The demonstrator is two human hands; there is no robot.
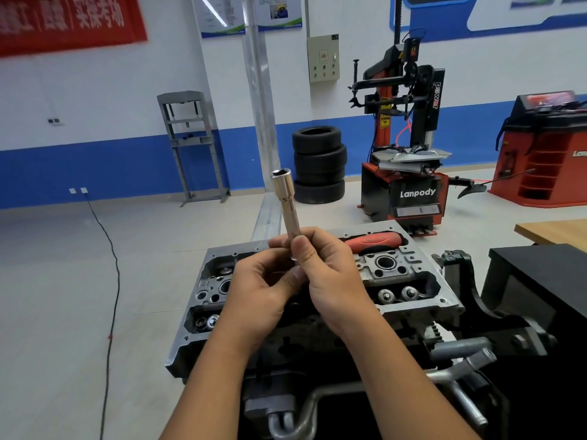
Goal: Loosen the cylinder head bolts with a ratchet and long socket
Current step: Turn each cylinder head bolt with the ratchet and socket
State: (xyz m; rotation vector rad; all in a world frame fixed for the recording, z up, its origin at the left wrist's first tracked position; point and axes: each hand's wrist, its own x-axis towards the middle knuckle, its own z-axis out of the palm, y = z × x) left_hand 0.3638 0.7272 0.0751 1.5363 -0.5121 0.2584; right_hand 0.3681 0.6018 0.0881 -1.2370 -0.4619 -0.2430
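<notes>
A long chrome socket [286, 201] stands upright in front of me, open end up. My right hand [327, 274] grips its lower part between thumb and fingers. My left hand [260, 287] curls around the socket's base from the left; what lies under the fingers is hidden. Behind the hands a red and black ratchet handle [371, 241] lies across the far edge of the grey cylinder head [422, 281]. The head's valve springs and bolt wells show on both sides of my hands.
The engine sits on a black stand [495, 328] with metal pipes [457, 350] at the lower right. A black box [540, 274] and a wooden table [552, 231] stand to the right. Stacked tyres [319, 165], a tyre changer [409, 173] and a floor cable [111, 281] lie beyond.
</notes>
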